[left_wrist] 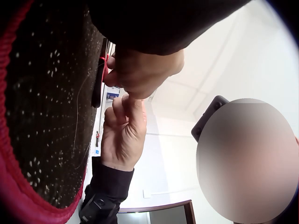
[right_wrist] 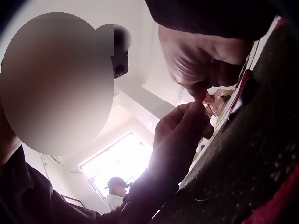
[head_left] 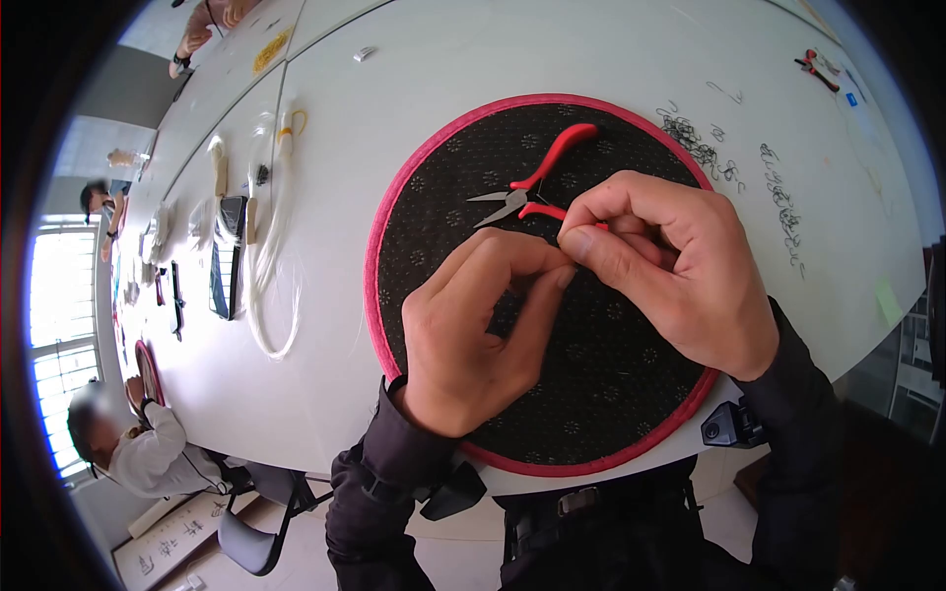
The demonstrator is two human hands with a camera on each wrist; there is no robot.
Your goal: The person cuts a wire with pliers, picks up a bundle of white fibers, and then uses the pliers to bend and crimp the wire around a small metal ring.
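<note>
Both hands meet over a round black mat (head_left: 591,394) with a red rim. My left hand (head_left: 473,325) pinches with thumb and forefinger, its tips close beside those of my right hand (head_left: 680,256). The right thumb presses against a curled forefinger, the other fingers folded in. A thin strand (left_wrist: 77,107) loops over the mat below the hands in the left wrist view; I cannot tell what else the fingertips hold. Just beyond them lie red-handled needle-nose pliers (head_left: 560,156), jaws spread to the left, one handle partly behind the right hand.
Small dark curled hook-like pieces (head_left: 690,140) lie beyond the mat, with a row of similar pieces (head_left: 785,212) farther right. Bundles of pale clear strands (head_left: 258,295) and a dark phone-like slab (head_left: 228,261) lie left. More pliers (head_left: 816,71) lie far right. Another person (head_left: 148,453) sits left.
</note>
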